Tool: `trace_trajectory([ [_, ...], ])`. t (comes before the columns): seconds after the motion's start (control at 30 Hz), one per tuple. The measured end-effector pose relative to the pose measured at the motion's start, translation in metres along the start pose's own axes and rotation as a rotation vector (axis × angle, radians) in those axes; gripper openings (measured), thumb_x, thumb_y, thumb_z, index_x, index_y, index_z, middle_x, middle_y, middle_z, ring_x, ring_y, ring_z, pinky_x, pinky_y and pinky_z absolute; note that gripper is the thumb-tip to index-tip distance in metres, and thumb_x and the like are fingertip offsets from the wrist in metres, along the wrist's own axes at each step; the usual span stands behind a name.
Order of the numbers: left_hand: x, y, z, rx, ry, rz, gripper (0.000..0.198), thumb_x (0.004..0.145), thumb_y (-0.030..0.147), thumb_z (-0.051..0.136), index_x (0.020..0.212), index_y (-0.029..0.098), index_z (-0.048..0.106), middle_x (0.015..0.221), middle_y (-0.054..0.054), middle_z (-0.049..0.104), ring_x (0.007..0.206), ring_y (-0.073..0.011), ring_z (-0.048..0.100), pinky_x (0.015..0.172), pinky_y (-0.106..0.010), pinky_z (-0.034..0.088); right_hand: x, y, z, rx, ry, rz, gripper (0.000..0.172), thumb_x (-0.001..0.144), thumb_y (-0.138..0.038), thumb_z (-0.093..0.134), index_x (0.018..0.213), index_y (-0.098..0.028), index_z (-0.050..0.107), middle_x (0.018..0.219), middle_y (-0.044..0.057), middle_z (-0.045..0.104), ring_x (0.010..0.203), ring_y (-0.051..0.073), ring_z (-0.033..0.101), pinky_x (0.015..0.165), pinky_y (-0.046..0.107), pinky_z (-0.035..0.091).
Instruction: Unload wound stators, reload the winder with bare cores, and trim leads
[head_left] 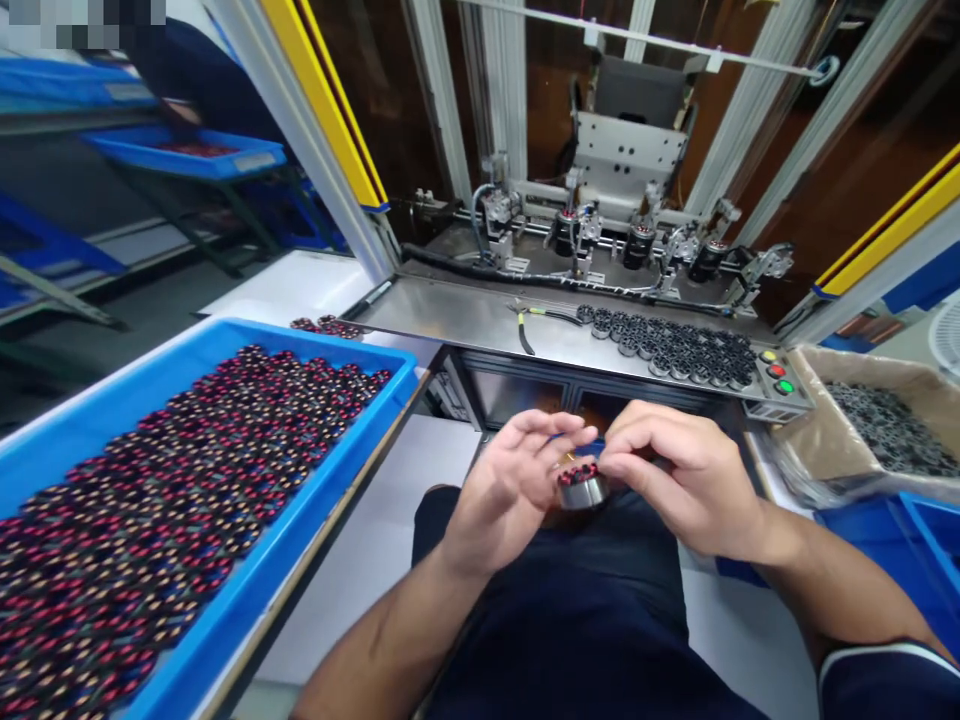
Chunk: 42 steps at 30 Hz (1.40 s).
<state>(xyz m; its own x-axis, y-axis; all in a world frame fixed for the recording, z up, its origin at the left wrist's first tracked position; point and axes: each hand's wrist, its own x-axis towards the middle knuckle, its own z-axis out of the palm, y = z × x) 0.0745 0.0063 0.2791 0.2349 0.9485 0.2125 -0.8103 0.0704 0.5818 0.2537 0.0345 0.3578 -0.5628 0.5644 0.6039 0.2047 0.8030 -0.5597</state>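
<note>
A small motor stator (583, 490), with a shiny metal ring and red and black windings on top, is between my hands above my lap. My right hand (675, 475) is closed, thumb and forefinger pinched at the stator's upper right edge. On the other side, my left hand (510, 485) has its fingers spread and loosely curved around the far side of the part. Thin copper-coloured wire ends (564, 456) stick up near the left fingers. Whether the left fingers bear any of the stator's weight is hard to see.
At left, a blue tray (409, 372) holds many wound cores. Pliers (526, 330) and rows of black-topped rings (667, 348) lie on the metal ledge before a machine (630, 165). Buttons (776, 371) and a lined box (832, 440) are at right. A person works at far left.
</note>
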Motion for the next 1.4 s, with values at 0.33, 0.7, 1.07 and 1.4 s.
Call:
trace_trajectory([
  [0.33,-0.004,0.000,-0.002,0.163,-0.064,-0.305,0.022,0.090,0.029,0.069,0.110,0.021,0.069,0.090,-0.004,0.077,0.077,-0.0164,0.076,0.063,-0.021,0.060,-0.003,0.006,0.003,-0.041,0.052,-0.046,0.014,0.094,-0.015,0.063,0.081,-0.011,0.067,0.075,0.005,0.068,0.069,0.011,0.063,0.065,0.021,0.053],
  [0.7,0.009,0.002,-0.010,0.119,-0.061,-0.342,0.051,0.087,0.064,0.059,0.102,0.016,0.070,0.096,-0.011,0.077,0.096,-0.0288,0.074,0.081,-0.039,0.060,-0.001,0.011,0.007,0.080,0.002,-0.061,0.017,0.096,-0.015,0.061,0.080,-0.011,0.066,0.074,0.006,0.068,0.068,0.011,0.062,0.064,0.021,0.052],
  [1.07,0.002,-0.005,0.007,0.242,0.006,-0.211,0.027,0.088,0.037,0.071,0.109,0.021,0.062,0.090,-0.002,0.075,0.074,-0.0154,0.075,0.064,-0.022,0.060,-0.007,0.008,-0.006,-0.184,0.096,0.039,0.018,0.095,-0.017,0.063,0.076,-0.014,0.065,0.075,0.003,0.067,0.068,0.011,0.061,0.065,0.022,0.050],
  [1.4,0.019,-0.008,-0.006,0.103,0.020,-0.183,0.045,0.082,0.058,0.071,0.110,0.023,0.065,0.095,-0.004,0.075,0.103,-0.0224,0.072,0.089,-0.034,0.059,-0.002,0.016,-0.007,0.001,0.030,-0.025,0.015,0.093,-0.016,0.063,0.078,-0.014,0.066,0.075,0.003,0.067,0.067,0.011,0.062,0.062,0.021,0.049],
])
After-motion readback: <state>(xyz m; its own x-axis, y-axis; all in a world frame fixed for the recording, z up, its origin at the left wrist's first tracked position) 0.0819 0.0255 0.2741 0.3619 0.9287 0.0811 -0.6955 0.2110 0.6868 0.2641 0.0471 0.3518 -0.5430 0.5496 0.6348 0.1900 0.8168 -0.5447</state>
